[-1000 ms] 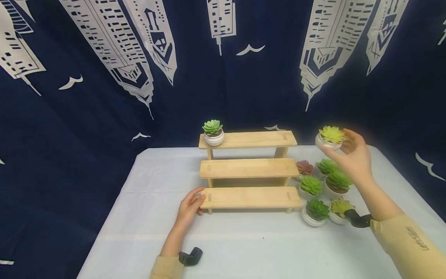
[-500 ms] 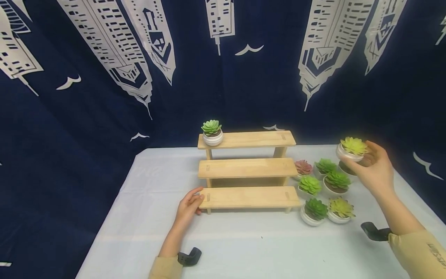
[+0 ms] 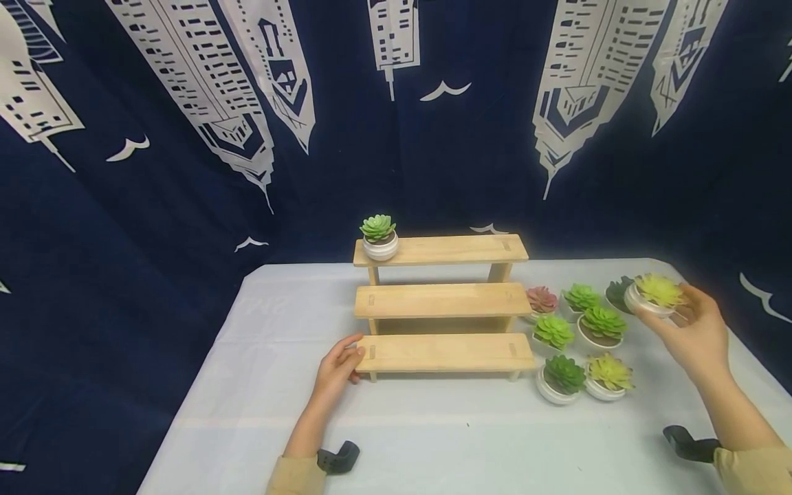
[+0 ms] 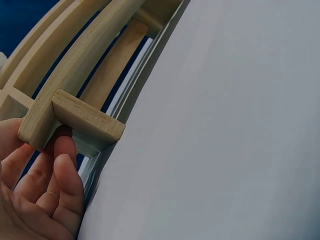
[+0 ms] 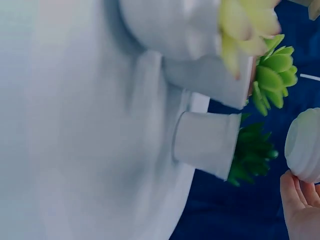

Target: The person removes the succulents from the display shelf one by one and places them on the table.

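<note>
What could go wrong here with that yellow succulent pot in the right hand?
The right hand holds the yellow succulent pot by its rim, above the table and right beside the dark green pot; a slip might drop it or topple the pots clustered nearby. The left hand only touches the wooden stand, so a bump could shift it.

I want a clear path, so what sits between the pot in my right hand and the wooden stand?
In the head view, six potted succulents stand on the table between the yellow-green pot in your right hand and the wooden stand.
</note>
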The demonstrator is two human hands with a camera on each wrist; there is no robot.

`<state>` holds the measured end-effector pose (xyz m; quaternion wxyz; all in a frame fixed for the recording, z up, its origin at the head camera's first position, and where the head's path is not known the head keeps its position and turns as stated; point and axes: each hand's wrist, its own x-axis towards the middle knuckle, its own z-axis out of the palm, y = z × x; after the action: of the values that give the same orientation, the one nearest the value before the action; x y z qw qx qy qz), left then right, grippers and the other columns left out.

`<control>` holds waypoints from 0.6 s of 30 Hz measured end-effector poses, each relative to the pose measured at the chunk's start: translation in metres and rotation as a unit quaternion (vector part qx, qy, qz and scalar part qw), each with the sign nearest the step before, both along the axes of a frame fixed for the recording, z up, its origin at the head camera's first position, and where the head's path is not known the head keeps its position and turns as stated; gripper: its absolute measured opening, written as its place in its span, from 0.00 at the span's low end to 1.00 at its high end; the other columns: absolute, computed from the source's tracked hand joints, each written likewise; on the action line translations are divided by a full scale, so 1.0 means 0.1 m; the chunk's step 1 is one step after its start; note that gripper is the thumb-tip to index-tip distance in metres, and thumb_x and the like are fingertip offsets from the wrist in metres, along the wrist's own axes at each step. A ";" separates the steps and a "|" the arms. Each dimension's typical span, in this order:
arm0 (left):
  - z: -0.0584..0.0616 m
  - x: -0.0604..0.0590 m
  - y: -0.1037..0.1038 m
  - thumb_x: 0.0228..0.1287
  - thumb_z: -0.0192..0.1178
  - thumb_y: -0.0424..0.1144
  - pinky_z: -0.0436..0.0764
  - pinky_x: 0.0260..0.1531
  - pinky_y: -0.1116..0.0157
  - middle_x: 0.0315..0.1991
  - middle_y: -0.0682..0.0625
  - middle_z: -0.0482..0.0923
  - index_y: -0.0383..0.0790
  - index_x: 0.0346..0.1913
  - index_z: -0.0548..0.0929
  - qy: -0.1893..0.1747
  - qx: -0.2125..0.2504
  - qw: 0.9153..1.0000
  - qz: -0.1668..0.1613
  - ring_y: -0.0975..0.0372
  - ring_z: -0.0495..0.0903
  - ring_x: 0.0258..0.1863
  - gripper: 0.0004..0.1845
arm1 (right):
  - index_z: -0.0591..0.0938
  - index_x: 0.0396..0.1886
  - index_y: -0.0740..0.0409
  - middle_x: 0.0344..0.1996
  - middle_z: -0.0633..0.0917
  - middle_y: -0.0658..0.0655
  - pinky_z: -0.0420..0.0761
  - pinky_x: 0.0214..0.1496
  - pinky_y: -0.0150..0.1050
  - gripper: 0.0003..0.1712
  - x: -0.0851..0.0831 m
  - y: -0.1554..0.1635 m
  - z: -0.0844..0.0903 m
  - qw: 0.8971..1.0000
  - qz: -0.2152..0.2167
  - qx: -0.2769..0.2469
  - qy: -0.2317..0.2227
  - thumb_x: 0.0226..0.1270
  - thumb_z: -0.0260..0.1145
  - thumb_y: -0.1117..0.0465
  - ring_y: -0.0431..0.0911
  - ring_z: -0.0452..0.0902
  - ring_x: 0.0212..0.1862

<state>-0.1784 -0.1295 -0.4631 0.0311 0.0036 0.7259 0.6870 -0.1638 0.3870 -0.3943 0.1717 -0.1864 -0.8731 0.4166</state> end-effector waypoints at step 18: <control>0.01 0.01 0.00 0.67 0.55 0.34 0.77 0.25 0.68 0.41 0.40 0.81 0.31 0.62 0.70 0.006 -0.004 1.000 -0.004 0.62 0.74 0.24 0.22 | 0.43 0.74 0.62 0.70 0.49 0.72 0.59 0.67 0.51 0.54 0.10 0.30 -0.52 0.999 -0.012 -0.020 -0.026 0.61 0.66 0.50 0.67 0.48 0.68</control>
<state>-0.1770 -0.1295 -0.4618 0.0293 0.0104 0.7287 0.6841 -0.1534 0.4167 -0.4464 0.1497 -0.2112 -0.8663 0.4272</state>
